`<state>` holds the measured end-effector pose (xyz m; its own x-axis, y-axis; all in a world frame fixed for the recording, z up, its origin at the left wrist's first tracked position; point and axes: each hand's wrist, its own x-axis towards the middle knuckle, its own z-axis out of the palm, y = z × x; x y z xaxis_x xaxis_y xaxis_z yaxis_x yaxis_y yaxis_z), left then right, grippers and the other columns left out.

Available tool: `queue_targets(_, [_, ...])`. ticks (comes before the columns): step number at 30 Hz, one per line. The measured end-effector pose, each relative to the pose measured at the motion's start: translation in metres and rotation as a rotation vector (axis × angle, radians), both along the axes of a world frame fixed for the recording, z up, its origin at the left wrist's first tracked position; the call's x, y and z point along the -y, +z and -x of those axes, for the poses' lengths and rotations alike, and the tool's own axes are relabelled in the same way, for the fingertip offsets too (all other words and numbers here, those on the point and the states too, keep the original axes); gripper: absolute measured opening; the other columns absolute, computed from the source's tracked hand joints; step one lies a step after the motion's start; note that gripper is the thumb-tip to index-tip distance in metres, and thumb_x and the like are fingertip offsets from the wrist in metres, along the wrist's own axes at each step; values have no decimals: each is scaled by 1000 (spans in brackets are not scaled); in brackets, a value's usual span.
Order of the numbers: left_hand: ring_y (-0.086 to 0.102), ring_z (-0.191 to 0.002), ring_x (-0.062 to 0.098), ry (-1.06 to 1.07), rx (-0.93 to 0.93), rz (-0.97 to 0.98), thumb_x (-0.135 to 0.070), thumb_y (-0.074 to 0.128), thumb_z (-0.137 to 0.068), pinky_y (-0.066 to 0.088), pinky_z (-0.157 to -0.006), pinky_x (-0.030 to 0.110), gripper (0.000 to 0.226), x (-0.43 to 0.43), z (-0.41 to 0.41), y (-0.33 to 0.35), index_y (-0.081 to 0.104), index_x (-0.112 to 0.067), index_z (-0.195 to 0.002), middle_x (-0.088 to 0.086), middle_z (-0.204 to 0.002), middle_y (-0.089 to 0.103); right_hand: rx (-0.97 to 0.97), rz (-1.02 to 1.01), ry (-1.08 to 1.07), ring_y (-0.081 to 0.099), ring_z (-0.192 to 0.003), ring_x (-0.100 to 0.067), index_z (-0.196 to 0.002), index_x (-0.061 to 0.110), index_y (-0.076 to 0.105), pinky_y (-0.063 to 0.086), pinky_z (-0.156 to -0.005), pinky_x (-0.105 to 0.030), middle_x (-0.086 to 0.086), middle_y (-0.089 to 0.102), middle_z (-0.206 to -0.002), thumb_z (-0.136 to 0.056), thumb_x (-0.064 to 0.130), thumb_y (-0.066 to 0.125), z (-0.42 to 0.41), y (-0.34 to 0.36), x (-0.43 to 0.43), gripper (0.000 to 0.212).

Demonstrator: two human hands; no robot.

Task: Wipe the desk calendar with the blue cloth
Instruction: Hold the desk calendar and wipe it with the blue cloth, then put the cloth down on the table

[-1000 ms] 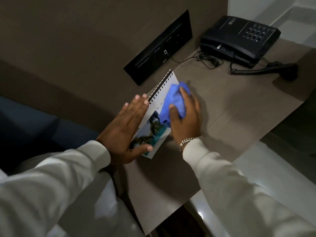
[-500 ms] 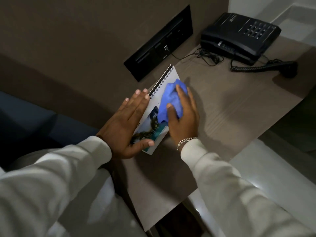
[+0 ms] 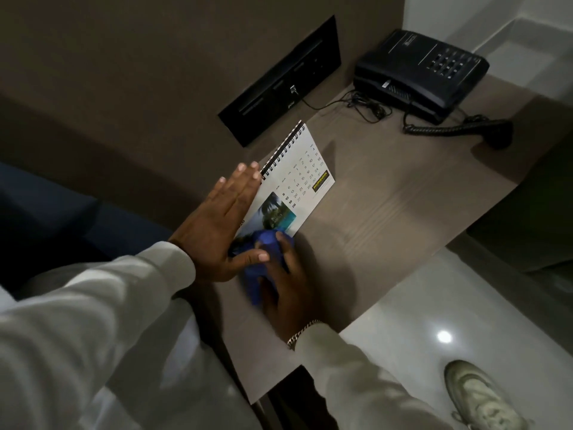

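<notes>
On the brown wood-grain table, the desk calendar lies flat with its black spiral binding toward the wall. My left hand is spread flat, fingers together and extended, pressing the binding-side edge of the calendar; its thumb reaches across the lower corner. My right hand is closed around the bunched blue cloth, which sits at the near end of the calendar, covering part of the printed photo and overlapping onto the table. A metal bracelet is at my right wrist.

Readable print on the calendar: a date grid with numerals including 5, 12, 19 and 26 in bold in the first column. The weekday headers are too small to read. A black-and-yellow logo block sits below the grid; its lettering is illegible. A palm-tree and turquoise-water photo occupies the lower half.

At the far end of the table stands a black telephone with a keypad, its coiled cord trailing beside it. A black socket panel is set into the wall.
</notes>
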<state>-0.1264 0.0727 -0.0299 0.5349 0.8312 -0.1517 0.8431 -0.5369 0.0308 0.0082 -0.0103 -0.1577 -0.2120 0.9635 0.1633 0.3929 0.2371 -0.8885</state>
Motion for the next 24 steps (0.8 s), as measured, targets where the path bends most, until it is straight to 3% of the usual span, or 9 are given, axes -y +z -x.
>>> queue_targets(4, [0,-154,30,20,17,1,-78,38,-80,14,-123,53,107,1,-1,0,-5,-13,-155,14,-165,1,-237,20,-223,14,-149,-21,-144,18,39,16,-118,-19,-11,17,-160,-96,17,52,-16,29,-53,49])
queue_targets(6, [1,-154,30,22,31,4,-76,40,-80,15,-122,55,107,0,0,-1,-5,-13,-155,14,-165,2,-274,-5,-236,14,-149,-18,-144,16,38,21,-117,-20,-13,17,-160,-95,15,53,-16,41,-73,50])
queue_targets(9, [2,-154,29,21,-2,-17,-75,41,-81,16,-122,55,107,1,3,-2,0,-9,-155,15,-166,4,-191,-39,-195,7,-145,-6,-144,25,34,19,-112,-10,-12,17,-160,-95,19,54,-9,42,-64,52])
queue_targets(12, [-1,-155,27,16,-63,-40,-76,38,-82,12,-123,53,107,-1,3,-5,-1,-8,-156,14,-166,3,-69,-81,-192,24,-143,-23,-140,19,41,28,-115,-27,-21,31,-153,-92,25,59,3,29,-37,51])
queue_targets(13, [-2,-155,26,14,-76,-48,-76,38,-83,11,-123,52,107,-1,4,-6,-1,-8,-156,13,-167,2,9,-75,-148,26,-143,-27,-141,21,36,26,-116,-31,-21,30,-153,-93,30,57,2,26,-31,54])
queue_targets(16, [-3,-155,26,25,-135,-56,-76,41,-81,9,-122,57,109,-1,6,-6,-3,-11,-156,10,-167,0,152,55,128,19,-147,-34,-146,30,18,13,-122,-38,-16,14,-160,-95,29,50,-16,17,-24,60])
queue_targets(18, [-4,-155,24,46,-207,-59,-76,43,-78,7,-120,61,111,-1,5,-3,-5,-13,-156,8,-167,-2,165,101,222,21,-146,-39,-145,21,34,17,-121,-46,-18,16,-158,-95,23,47,-37,22,-26,51])
queue_targets(20, [-3,-155,23,64,-257,-61,-76,43,-77,4,-120,61,112,0,3,0,-7,-15,-156,6,-167,-4,143,64,168,35,-137,-47,-133,10,54,30,-115,-53,-27,35,-149,-92,19,49,-64,34,-33,43])
queue_targets(24, [3,-154,26,146,-237,-87,-72,41,-79,7,-119,62,104,7,-7,7,-3,-18,-156,5,-167,5,318,70,181,40,-136,-40,-137,15,50,34,-111,-38,-22,29,-154,-82,5,54,-133,72,-73,56])
